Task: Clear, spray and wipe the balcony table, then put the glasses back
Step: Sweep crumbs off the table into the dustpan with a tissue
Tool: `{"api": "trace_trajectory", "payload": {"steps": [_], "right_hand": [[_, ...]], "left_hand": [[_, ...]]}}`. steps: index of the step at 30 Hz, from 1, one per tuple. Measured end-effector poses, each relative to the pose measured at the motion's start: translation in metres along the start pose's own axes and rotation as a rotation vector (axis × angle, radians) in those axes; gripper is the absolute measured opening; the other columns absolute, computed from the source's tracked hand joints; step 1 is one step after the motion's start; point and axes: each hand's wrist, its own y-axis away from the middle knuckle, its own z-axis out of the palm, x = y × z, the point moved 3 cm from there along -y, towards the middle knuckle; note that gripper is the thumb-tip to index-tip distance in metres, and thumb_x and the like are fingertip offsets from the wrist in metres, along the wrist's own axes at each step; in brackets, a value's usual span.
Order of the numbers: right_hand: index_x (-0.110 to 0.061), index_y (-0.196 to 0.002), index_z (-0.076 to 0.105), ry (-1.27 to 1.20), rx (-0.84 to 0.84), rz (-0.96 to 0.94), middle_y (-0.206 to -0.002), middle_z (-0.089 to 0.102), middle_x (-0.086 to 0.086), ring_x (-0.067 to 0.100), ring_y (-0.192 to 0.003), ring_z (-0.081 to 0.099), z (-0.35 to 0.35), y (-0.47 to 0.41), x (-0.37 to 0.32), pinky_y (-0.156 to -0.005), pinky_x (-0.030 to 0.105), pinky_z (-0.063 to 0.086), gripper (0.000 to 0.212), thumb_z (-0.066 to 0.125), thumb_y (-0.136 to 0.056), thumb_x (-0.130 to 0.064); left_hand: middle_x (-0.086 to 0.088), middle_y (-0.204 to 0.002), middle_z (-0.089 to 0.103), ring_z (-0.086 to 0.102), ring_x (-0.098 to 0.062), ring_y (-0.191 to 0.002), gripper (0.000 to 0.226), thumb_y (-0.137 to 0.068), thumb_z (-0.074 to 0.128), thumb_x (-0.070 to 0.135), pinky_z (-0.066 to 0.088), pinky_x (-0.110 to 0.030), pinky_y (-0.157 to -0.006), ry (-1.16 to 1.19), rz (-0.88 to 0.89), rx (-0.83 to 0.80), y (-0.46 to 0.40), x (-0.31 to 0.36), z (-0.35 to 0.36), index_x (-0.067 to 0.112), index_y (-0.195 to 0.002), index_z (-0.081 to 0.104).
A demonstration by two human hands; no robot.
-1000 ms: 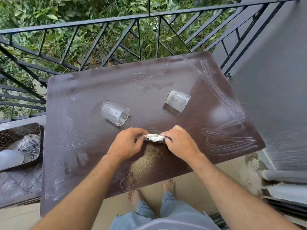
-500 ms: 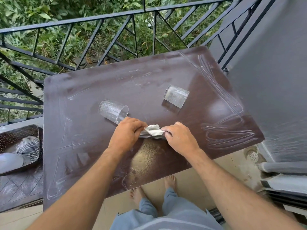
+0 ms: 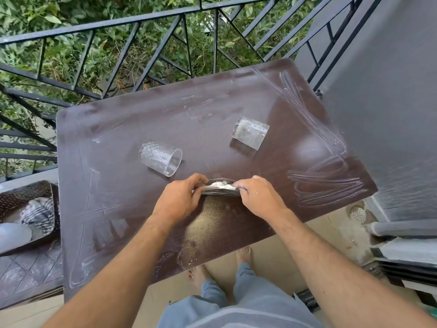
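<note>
A dark brown table [image 3: 118, 185] carries dried wipe streaks and a sandy dust patch [image 3: 205, 223] near its front edge. Two clear glasses lie on it: one glass [image 3: 160, 158] on its side left of centre, the other glass [image 3: 250, 132] tipped over further right. Just above the dust patch, my left hand [image 3: 179, 200] and my right hand [image 3: 257, 197] each pinch an end of a clear plastic packet [image 3: 221, 187] with a crumpled white tissue in it. The packet rests low over the tabletop.
A black metal railing [image 3: 142, 20] runs behind and left of the table, with greenery beyond. A brown chair [image 3: 50, 209] holding a striped cloth stands at the left. A grey wall [image 3: 390, 114] closes the right side, with a floor drain [image 3: 357, 213] and a pipe [image 3: 402, 227] below it.
Both hands stay on the packet near the front of the table, with the fingers shifting slightly along it. The two glasses have not moved.
</note>
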Motion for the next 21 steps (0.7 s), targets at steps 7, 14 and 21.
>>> {"api": "trace_trajectory", "payload": {"steps": [7,14,21], "right_hand": [[-0.038,-0.119,0.067,0.001,-0.061,0.040,-0.100,0.065,0.001,0.019,-0.093,0.057,0.004,0.003,0.007,-0.085,0.036,0.051,0.045,0.039,-0.091,-0.017],[-0.026,-0.114,0.073,0.043,0.050,-0.070,-0.107,0.074,-0.008,0.013,-0.097,0.057,0.001,0.008,0.004,-0.092,0.030,0.048,0.042,0.044,-0.090,-0.008],[-0.021,-0.096,0.067,-0.038,0.359,-0.131,-0.086,0.055,-0.014,0.009,-0.083,0.049,-0.009,0.017,-0.001,-0.077,0.021,0.044,0.025,0.062,-0.075,-0.008]], "left_hand": [[0.012,-0.099,0.077,0.072,-0.019,-0.084,0.009,-0.097,0.054,0.028,0.056,-0.035,-0.079,-0.011,-0.007,-0.063,0.003,-0.008,0.006,0.028,-0.106,0.058],[0.004,-0.096,0.077,0.070,-0.024,-0.090,0.027,-0.095,0.053,0.040,0.054,-0.035,-0.077,-0.152,0.045,-0.098,0.006,-0.009,0.009,0.034,-0.120,0.059],[0.009,-0.108,0.077,0.073,-0.020,-0.096,0.033,-0.095,0.053,0.046,0.057,-0.033,-0.078,-0.252,0.100,0.024,0.012,-0.007,0.001,0.037,-0.124,0.066]]}}
